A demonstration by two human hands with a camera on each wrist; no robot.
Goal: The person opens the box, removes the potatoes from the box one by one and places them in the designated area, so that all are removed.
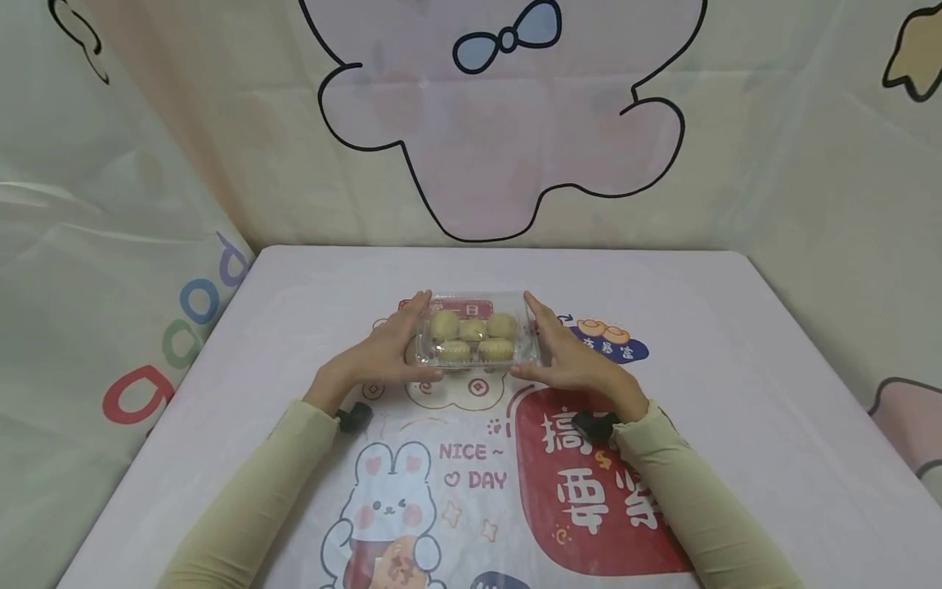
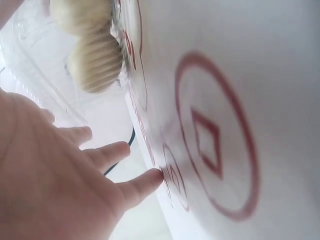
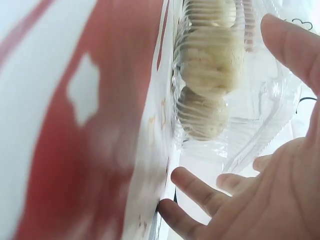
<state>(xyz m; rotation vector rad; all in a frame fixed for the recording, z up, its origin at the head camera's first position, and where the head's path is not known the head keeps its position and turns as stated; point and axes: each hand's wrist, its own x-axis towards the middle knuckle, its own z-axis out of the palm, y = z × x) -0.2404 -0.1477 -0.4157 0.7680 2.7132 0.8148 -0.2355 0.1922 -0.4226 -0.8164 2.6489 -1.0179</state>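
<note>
Head view evenly lit, muted; wrist views brighter, near tabletop [image 3: 80, 165] blurred; box [image 3: 252, 92] glinting.

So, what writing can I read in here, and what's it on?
"NICE ~ DAY": white table cover
"搞", "要", "$": its red patch; other characters partly covered
"暴富": its blue patch; first character unclear
"日": red label seen through the clear box; rest unclear
"good", apparently: left wall cloth, first letter partly cut off
</note>
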